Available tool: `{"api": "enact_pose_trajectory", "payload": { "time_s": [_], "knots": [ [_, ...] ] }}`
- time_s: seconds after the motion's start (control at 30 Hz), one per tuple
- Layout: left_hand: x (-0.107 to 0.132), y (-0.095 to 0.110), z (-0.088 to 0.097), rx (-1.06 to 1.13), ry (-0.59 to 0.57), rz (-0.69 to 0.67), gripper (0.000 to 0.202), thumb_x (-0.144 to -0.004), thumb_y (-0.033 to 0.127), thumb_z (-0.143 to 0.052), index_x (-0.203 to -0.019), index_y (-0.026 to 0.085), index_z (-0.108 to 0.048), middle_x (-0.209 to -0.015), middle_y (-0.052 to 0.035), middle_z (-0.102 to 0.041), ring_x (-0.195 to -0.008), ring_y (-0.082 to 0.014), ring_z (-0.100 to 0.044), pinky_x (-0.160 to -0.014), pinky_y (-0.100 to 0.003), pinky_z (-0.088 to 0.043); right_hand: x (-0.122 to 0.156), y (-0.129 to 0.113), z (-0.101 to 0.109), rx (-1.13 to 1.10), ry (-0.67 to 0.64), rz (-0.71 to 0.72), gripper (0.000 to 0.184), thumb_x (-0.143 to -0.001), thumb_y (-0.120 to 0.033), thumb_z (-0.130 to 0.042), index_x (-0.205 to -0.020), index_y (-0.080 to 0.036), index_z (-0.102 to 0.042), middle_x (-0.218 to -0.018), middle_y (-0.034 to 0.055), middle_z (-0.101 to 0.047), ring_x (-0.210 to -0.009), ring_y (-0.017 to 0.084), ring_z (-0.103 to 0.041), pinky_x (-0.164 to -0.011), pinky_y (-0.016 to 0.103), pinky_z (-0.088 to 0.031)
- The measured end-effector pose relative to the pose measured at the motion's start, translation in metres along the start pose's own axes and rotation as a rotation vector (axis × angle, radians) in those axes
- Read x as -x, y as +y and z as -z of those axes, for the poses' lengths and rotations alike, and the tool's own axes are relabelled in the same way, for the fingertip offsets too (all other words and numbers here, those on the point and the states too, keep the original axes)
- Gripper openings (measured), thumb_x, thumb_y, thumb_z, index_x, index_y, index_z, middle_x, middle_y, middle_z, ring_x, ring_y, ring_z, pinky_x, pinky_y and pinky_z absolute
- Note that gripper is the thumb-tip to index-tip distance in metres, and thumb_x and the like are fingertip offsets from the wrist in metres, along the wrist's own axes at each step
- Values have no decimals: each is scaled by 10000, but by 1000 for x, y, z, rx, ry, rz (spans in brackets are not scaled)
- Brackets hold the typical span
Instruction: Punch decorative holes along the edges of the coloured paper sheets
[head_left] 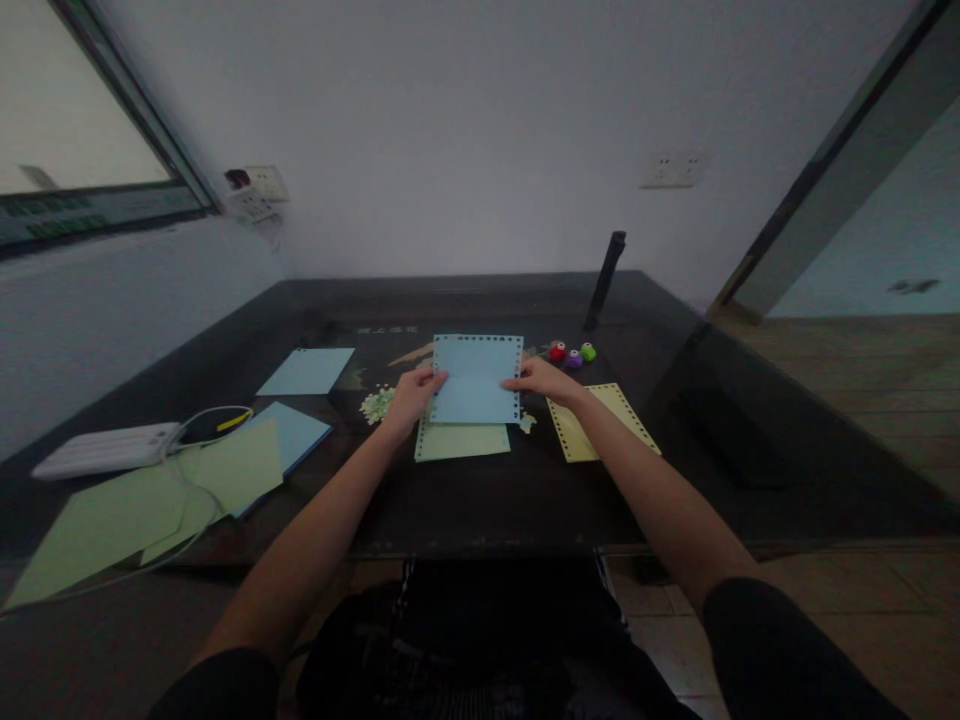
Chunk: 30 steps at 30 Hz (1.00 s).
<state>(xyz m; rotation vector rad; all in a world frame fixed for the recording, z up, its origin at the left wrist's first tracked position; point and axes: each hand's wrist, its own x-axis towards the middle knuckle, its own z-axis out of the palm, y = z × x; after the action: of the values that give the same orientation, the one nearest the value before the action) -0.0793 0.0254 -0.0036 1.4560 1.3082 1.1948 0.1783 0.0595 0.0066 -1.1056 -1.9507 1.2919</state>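
A light blue sheet of paper, with punched holes along its edges, is held up between both hands. My left hand pinches its left edge, and my right hand pinches the right edge. Partly hidden under it, a pale green punched sheet lies on the dark table. A yellow punched sheet rests to the right, partly covered by my right forearm. Just beyond my right hand sit small round figures with eyes: a red one, a purple one and a green one.
On the left of the table lie a blue sheet, green sheets, a white power bank-like block and a looping white cable. A black upright stick stands at the back right. A wall closes off the far side.
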Motion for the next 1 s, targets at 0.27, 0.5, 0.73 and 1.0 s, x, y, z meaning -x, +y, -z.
{"api": "enact_pose_trajectory", "payload": {
  "time_s": [0.27, 0.5, 0.73, 1.0],
  "knots": [
    [0, -2, -1, -2, -27, -16, 380, -701, 491, -644, -828, 133, -669, -652, -11, -642, -586, -157, -564, -552, -260, -435, 0, 2, 0, 22, -12, 2, 186, -709, -332, -678, -698, -150, -641, -667, 20, -614, -552, 98, -457, -490, 234, -349],
    [-8, -7, 4, -99, 52, -146, 381, -806, 484, -528, -906, 142, -666, -821, -63, -689, -748, -183, -623, -693, -294, -490, 0, 4, 8, -52, 157, -47, 149, -708, -285, -666, -713, -142, -626, -607, 19, -604, -456, 77, -428, -393, 213, -309],
    [-14, -11, 18, -422, 152, -240, 251, -805, 338, -548, -951, 168, -661, -900, -76, -702, -824, -203, -643, -730, -301, -497, 26, 12, 31, -184, 513, -114, 100, -680, -204, -668, -731, -124, -634, -643, 48, -661, -478, 105, -534, -412, 213, -428],
    [-31, -14, 23, -640, 134, -281, 258, -789, 217, -531, -1017, 150, -630, -982, -100, -688, -889, -216, -634, -838, -356, -483, 58, 14, 34, -368, 603, -125, 147, -649, -152, -701, -787, -130, -657, -792, 89, -713, -595, 159, -632, -517, 275, -542]
  ]
}}
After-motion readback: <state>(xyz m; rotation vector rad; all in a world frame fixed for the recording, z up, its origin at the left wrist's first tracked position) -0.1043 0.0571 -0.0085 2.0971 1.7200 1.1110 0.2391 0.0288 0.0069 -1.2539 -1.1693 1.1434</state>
